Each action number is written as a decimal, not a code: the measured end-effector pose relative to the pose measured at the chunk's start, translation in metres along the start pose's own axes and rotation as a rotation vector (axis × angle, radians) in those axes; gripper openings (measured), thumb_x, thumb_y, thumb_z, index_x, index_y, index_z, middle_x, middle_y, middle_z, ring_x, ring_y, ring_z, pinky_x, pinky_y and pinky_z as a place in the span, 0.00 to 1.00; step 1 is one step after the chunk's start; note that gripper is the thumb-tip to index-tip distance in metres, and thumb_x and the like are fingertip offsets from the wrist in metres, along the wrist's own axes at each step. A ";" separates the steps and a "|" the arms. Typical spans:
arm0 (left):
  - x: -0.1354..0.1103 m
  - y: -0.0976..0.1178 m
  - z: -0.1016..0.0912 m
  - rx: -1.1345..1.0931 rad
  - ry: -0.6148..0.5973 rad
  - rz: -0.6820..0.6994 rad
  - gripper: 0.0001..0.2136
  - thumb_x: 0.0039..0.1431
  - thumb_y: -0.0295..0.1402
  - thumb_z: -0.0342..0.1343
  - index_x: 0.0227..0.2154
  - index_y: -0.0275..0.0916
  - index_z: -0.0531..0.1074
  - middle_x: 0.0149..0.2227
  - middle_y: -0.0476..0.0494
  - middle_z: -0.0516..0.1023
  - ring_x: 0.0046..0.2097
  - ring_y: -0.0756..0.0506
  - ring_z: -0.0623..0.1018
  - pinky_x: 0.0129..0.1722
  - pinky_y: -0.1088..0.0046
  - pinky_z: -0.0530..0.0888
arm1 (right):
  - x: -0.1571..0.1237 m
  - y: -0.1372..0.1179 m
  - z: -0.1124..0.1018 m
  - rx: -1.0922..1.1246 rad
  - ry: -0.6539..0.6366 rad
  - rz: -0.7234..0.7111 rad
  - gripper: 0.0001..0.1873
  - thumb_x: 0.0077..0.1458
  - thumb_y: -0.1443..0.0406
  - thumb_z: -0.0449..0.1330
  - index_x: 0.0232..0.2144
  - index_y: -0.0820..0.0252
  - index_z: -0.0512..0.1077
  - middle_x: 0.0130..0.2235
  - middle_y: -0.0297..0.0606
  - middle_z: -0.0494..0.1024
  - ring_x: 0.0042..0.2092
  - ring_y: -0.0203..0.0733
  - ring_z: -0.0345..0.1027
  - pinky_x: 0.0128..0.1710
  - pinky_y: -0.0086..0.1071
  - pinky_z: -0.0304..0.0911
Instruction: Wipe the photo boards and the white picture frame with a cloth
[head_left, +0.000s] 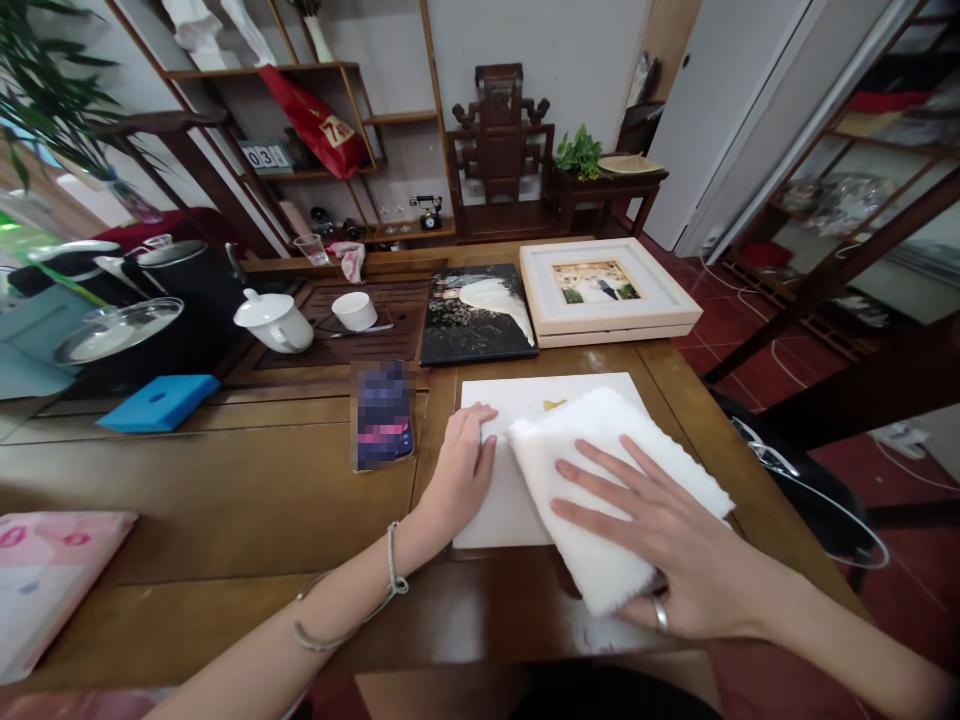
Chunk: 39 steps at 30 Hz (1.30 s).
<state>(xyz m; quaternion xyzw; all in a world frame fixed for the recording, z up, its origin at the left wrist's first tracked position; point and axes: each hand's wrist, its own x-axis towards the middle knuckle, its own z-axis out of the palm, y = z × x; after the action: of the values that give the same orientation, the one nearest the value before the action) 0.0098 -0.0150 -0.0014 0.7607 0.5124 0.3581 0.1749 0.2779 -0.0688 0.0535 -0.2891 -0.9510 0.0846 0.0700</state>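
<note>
A flat white board or album (499, 500) with a small gold mark lies near the front edge of the wooden table. My left hand (465, 455) rests on its left side, thumb and fingers apart, pressing on the surface without wrapping round it. A fluffy white cloth (600, 415), folded, covers much of the board's right part. Spread across the top of this cloth is my right hand (652, 520), its thumb tucked at the cloth's lower edge, so the cloth is held in it. The cloth hides part of the gold mark's surroundings.
Behind the board lie a dark photo album (480, 315) and a framed photo (611, 315). A phone (384, 415) is at the left, with a blue block (159, 402), a lidded white cup (274, 322) and a small white cup (355, 311) beyond. A pink package (67, 570) sits far left.
</note>
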 end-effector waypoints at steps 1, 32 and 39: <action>0.000 0.000 0.000 -0.001 0.001 0.002 0.13 0.67 0.25 0.45 0.53 0.39 0.63 0.54 0.34 0.69 0.61 0.39 0.67 0.61 0.52 0.66 | -0.003 -0.001 0.001 -0.004 0.009 0.002 0.47 0.52 0.52 0.64 0.69 0.51 0.51 0.71 0.43 0.49 0.71 0.62 0.34 0.64 0.68 0.35; -0.002 -0.006 0.003 -0.004 0.006 0.028 0.14 0.67 0.26 0.44 0.53 0.39 0.62 0.54 0.33 0.70 0.63 0.38 0.67 0.62 0.49 0.65 | 0.010 -0.012 -0.002 0.115 -0.034 0.020 0.52 0.35 0.76 0.53 0.67 0.53 0.57 0.69 0.37 0.56 0.71 0.56 0.36 0.66 0.63 0.40; 0.000 -0.007 0.002 -0.021 -0.027 -0.001 0.14 0.66 0.27 0.44 0.53 0.37 0.63 0.53 0.33 0.71 0.63 0.38 0.67 0.63 0.50 0.64 | 0.008 0.035 0.011 0.014 0.119 0.220 0.47 0.42 0.74 0.53 0.67 0.54 0.56 0.69 0.41 0.56 0.71 0.54 0.39 0.65 0.65 0.36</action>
<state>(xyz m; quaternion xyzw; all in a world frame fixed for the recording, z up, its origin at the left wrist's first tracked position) 0.0066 -0.0120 -0.0067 0.7633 0.5064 0.3531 0.1902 0.2878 -0.0372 0.0369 -0.3956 -0.9071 0.0811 0.1187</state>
